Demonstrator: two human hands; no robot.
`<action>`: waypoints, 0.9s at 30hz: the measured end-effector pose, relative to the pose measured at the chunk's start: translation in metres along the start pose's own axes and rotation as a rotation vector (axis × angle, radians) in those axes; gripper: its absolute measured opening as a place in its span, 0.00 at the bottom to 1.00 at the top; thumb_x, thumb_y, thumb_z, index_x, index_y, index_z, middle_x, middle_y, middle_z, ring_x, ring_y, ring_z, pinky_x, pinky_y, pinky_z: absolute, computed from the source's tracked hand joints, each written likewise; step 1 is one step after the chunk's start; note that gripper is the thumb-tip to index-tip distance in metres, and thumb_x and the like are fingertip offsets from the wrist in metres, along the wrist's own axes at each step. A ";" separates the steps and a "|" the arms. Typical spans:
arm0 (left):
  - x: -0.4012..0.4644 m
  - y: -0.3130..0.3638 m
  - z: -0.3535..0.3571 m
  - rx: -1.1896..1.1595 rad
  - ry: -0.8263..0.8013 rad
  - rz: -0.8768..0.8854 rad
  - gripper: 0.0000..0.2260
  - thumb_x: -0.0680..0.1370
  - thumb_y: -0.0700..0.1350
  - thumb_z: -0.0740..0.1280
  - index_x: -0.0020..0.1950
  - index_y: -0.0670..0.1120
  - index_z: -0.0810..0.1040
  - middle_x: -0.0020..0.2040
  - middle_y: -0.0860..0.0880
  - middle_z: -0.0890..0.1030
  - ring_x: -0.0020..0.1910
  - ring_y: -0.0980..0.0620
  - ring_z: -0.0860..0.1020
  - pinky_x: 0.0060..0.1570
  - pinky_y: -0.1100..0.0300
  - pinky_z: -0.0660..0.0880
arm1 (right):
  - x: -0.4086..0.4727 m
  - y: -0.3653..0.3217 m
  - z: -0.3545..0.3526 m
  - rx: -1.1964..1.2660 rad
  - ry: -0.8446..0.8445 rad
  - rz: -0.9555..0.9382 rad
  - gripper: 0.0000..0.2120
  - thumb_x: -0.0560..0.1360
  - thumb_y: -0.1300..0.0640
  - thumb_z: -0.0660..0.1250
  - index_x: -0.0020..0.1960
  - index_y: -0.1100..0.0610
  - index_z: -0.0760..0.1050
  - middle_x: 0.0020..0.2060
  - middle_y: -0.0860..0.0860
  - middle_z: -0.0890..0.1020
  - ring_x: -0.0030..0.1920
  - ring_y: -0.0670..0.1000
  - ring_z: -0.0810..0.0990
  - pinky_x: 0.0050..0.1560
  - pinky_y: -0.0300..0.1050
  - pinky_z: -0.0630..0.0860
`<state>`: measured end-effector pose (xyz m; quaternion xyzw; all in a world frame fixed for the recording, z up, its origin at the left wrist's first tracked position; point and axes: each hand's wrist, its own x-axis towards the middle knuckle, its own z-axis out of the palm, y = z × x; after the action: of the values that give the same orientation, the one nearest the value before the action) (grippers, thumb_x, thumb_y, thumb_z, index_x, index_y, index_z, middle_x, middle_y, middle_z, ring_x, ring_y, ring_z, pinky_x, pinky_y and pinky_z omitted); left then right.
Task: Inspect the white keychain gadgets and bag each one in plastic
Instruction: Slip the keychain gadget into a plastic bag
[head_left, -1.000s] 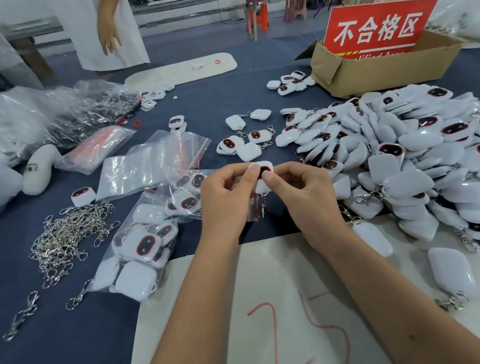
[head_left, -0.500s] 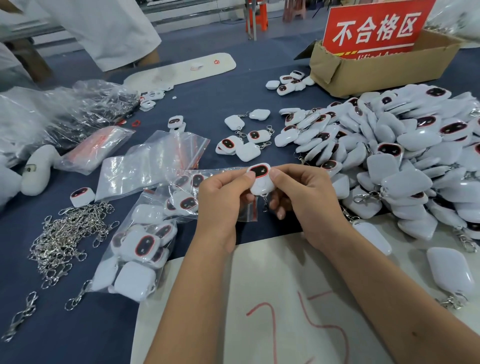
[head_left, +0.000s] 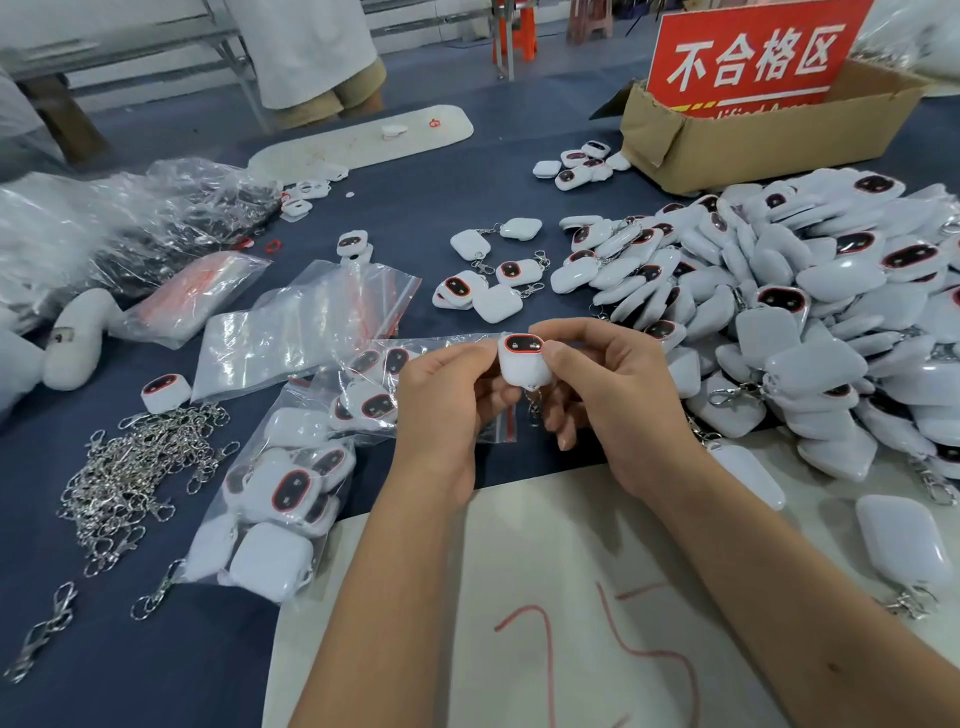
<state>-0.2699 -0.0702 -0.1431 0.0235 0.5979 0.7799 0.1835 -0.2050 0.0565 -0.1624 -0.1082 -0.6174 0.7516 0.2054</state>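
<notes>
gadget (head_left: 522, 364) pinched between left hand (head_left: 447, 410) and right hand (head_left: 618, 400), screen up for inspection; bags (head_left: 311, 332) near for bagging

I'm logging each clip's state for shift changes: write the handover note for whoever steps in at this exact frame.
Hands: left hand and right hand both pinch one white gadget, dark face up, clip hanging below.
Where: unbagged pile on the right; filled bags to the left; flat bags behind them; loose clips far left; reject box at the back.
Done: several gadgets bagged.
Left: finish checking this one, bag it, work through the pile.
</notes>
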 end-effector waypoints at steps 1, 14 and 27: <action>-0.001 0.000 0.000 0.001 -0.006 -0.005 0.10 0.82 0.38 0.64 0.49 0.38 0.85 0.42 0.44 0.87 0.37 0.54 0.83 0.34 0.66 0.78 | 0.000 0.000 0.000 -0.003 0.001 -0.006 0.06 0.82 0.63 0.67 0.56 0.62 0.82 0.27 0.55 0.79 0.22 0.52 0.75 0.21 0.40 0.71; -0.005 0.001 -0.005 0.104 -0.132 0.008 0.06 0.79 0.39 0.70 0.50 0.39 0.86 0.41 0.42 0.85 0.38 0.48 0.81 0.38 0.60 0.78 | -0.005 -0.002 0.002 -0.080 -0.004 -0.064 0.05 0.82 0.62 0.68 0.55 0.58 0.82 0.28 0.56 0.80 0.22 0.51 0.75 0.20 0.40 0.70; -0.004 0.003 -0.007 0.212 -0.193 0.332 0.09 0.78 0.34 0.72 0.55 0.44 0.86 0.45 0.44 0.88 0.43 0.49 0.85 0.45 0.54 0.84 | -0.007 -0.003 0.005 -0.146 -0.062 -0.172 0.10 0.83 0.65 0.63 0.58 0.52 0.79 0.33 0.55 0.76 0.27 0.54 0.75 0.24 0.46 0.73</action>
<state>-0.2682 -0.0787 -0.1418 0.2154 0.6443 0.7261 0.1056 -0.2002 0.0498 -0.1593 -0.0463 -0.6836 0.6871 0.2417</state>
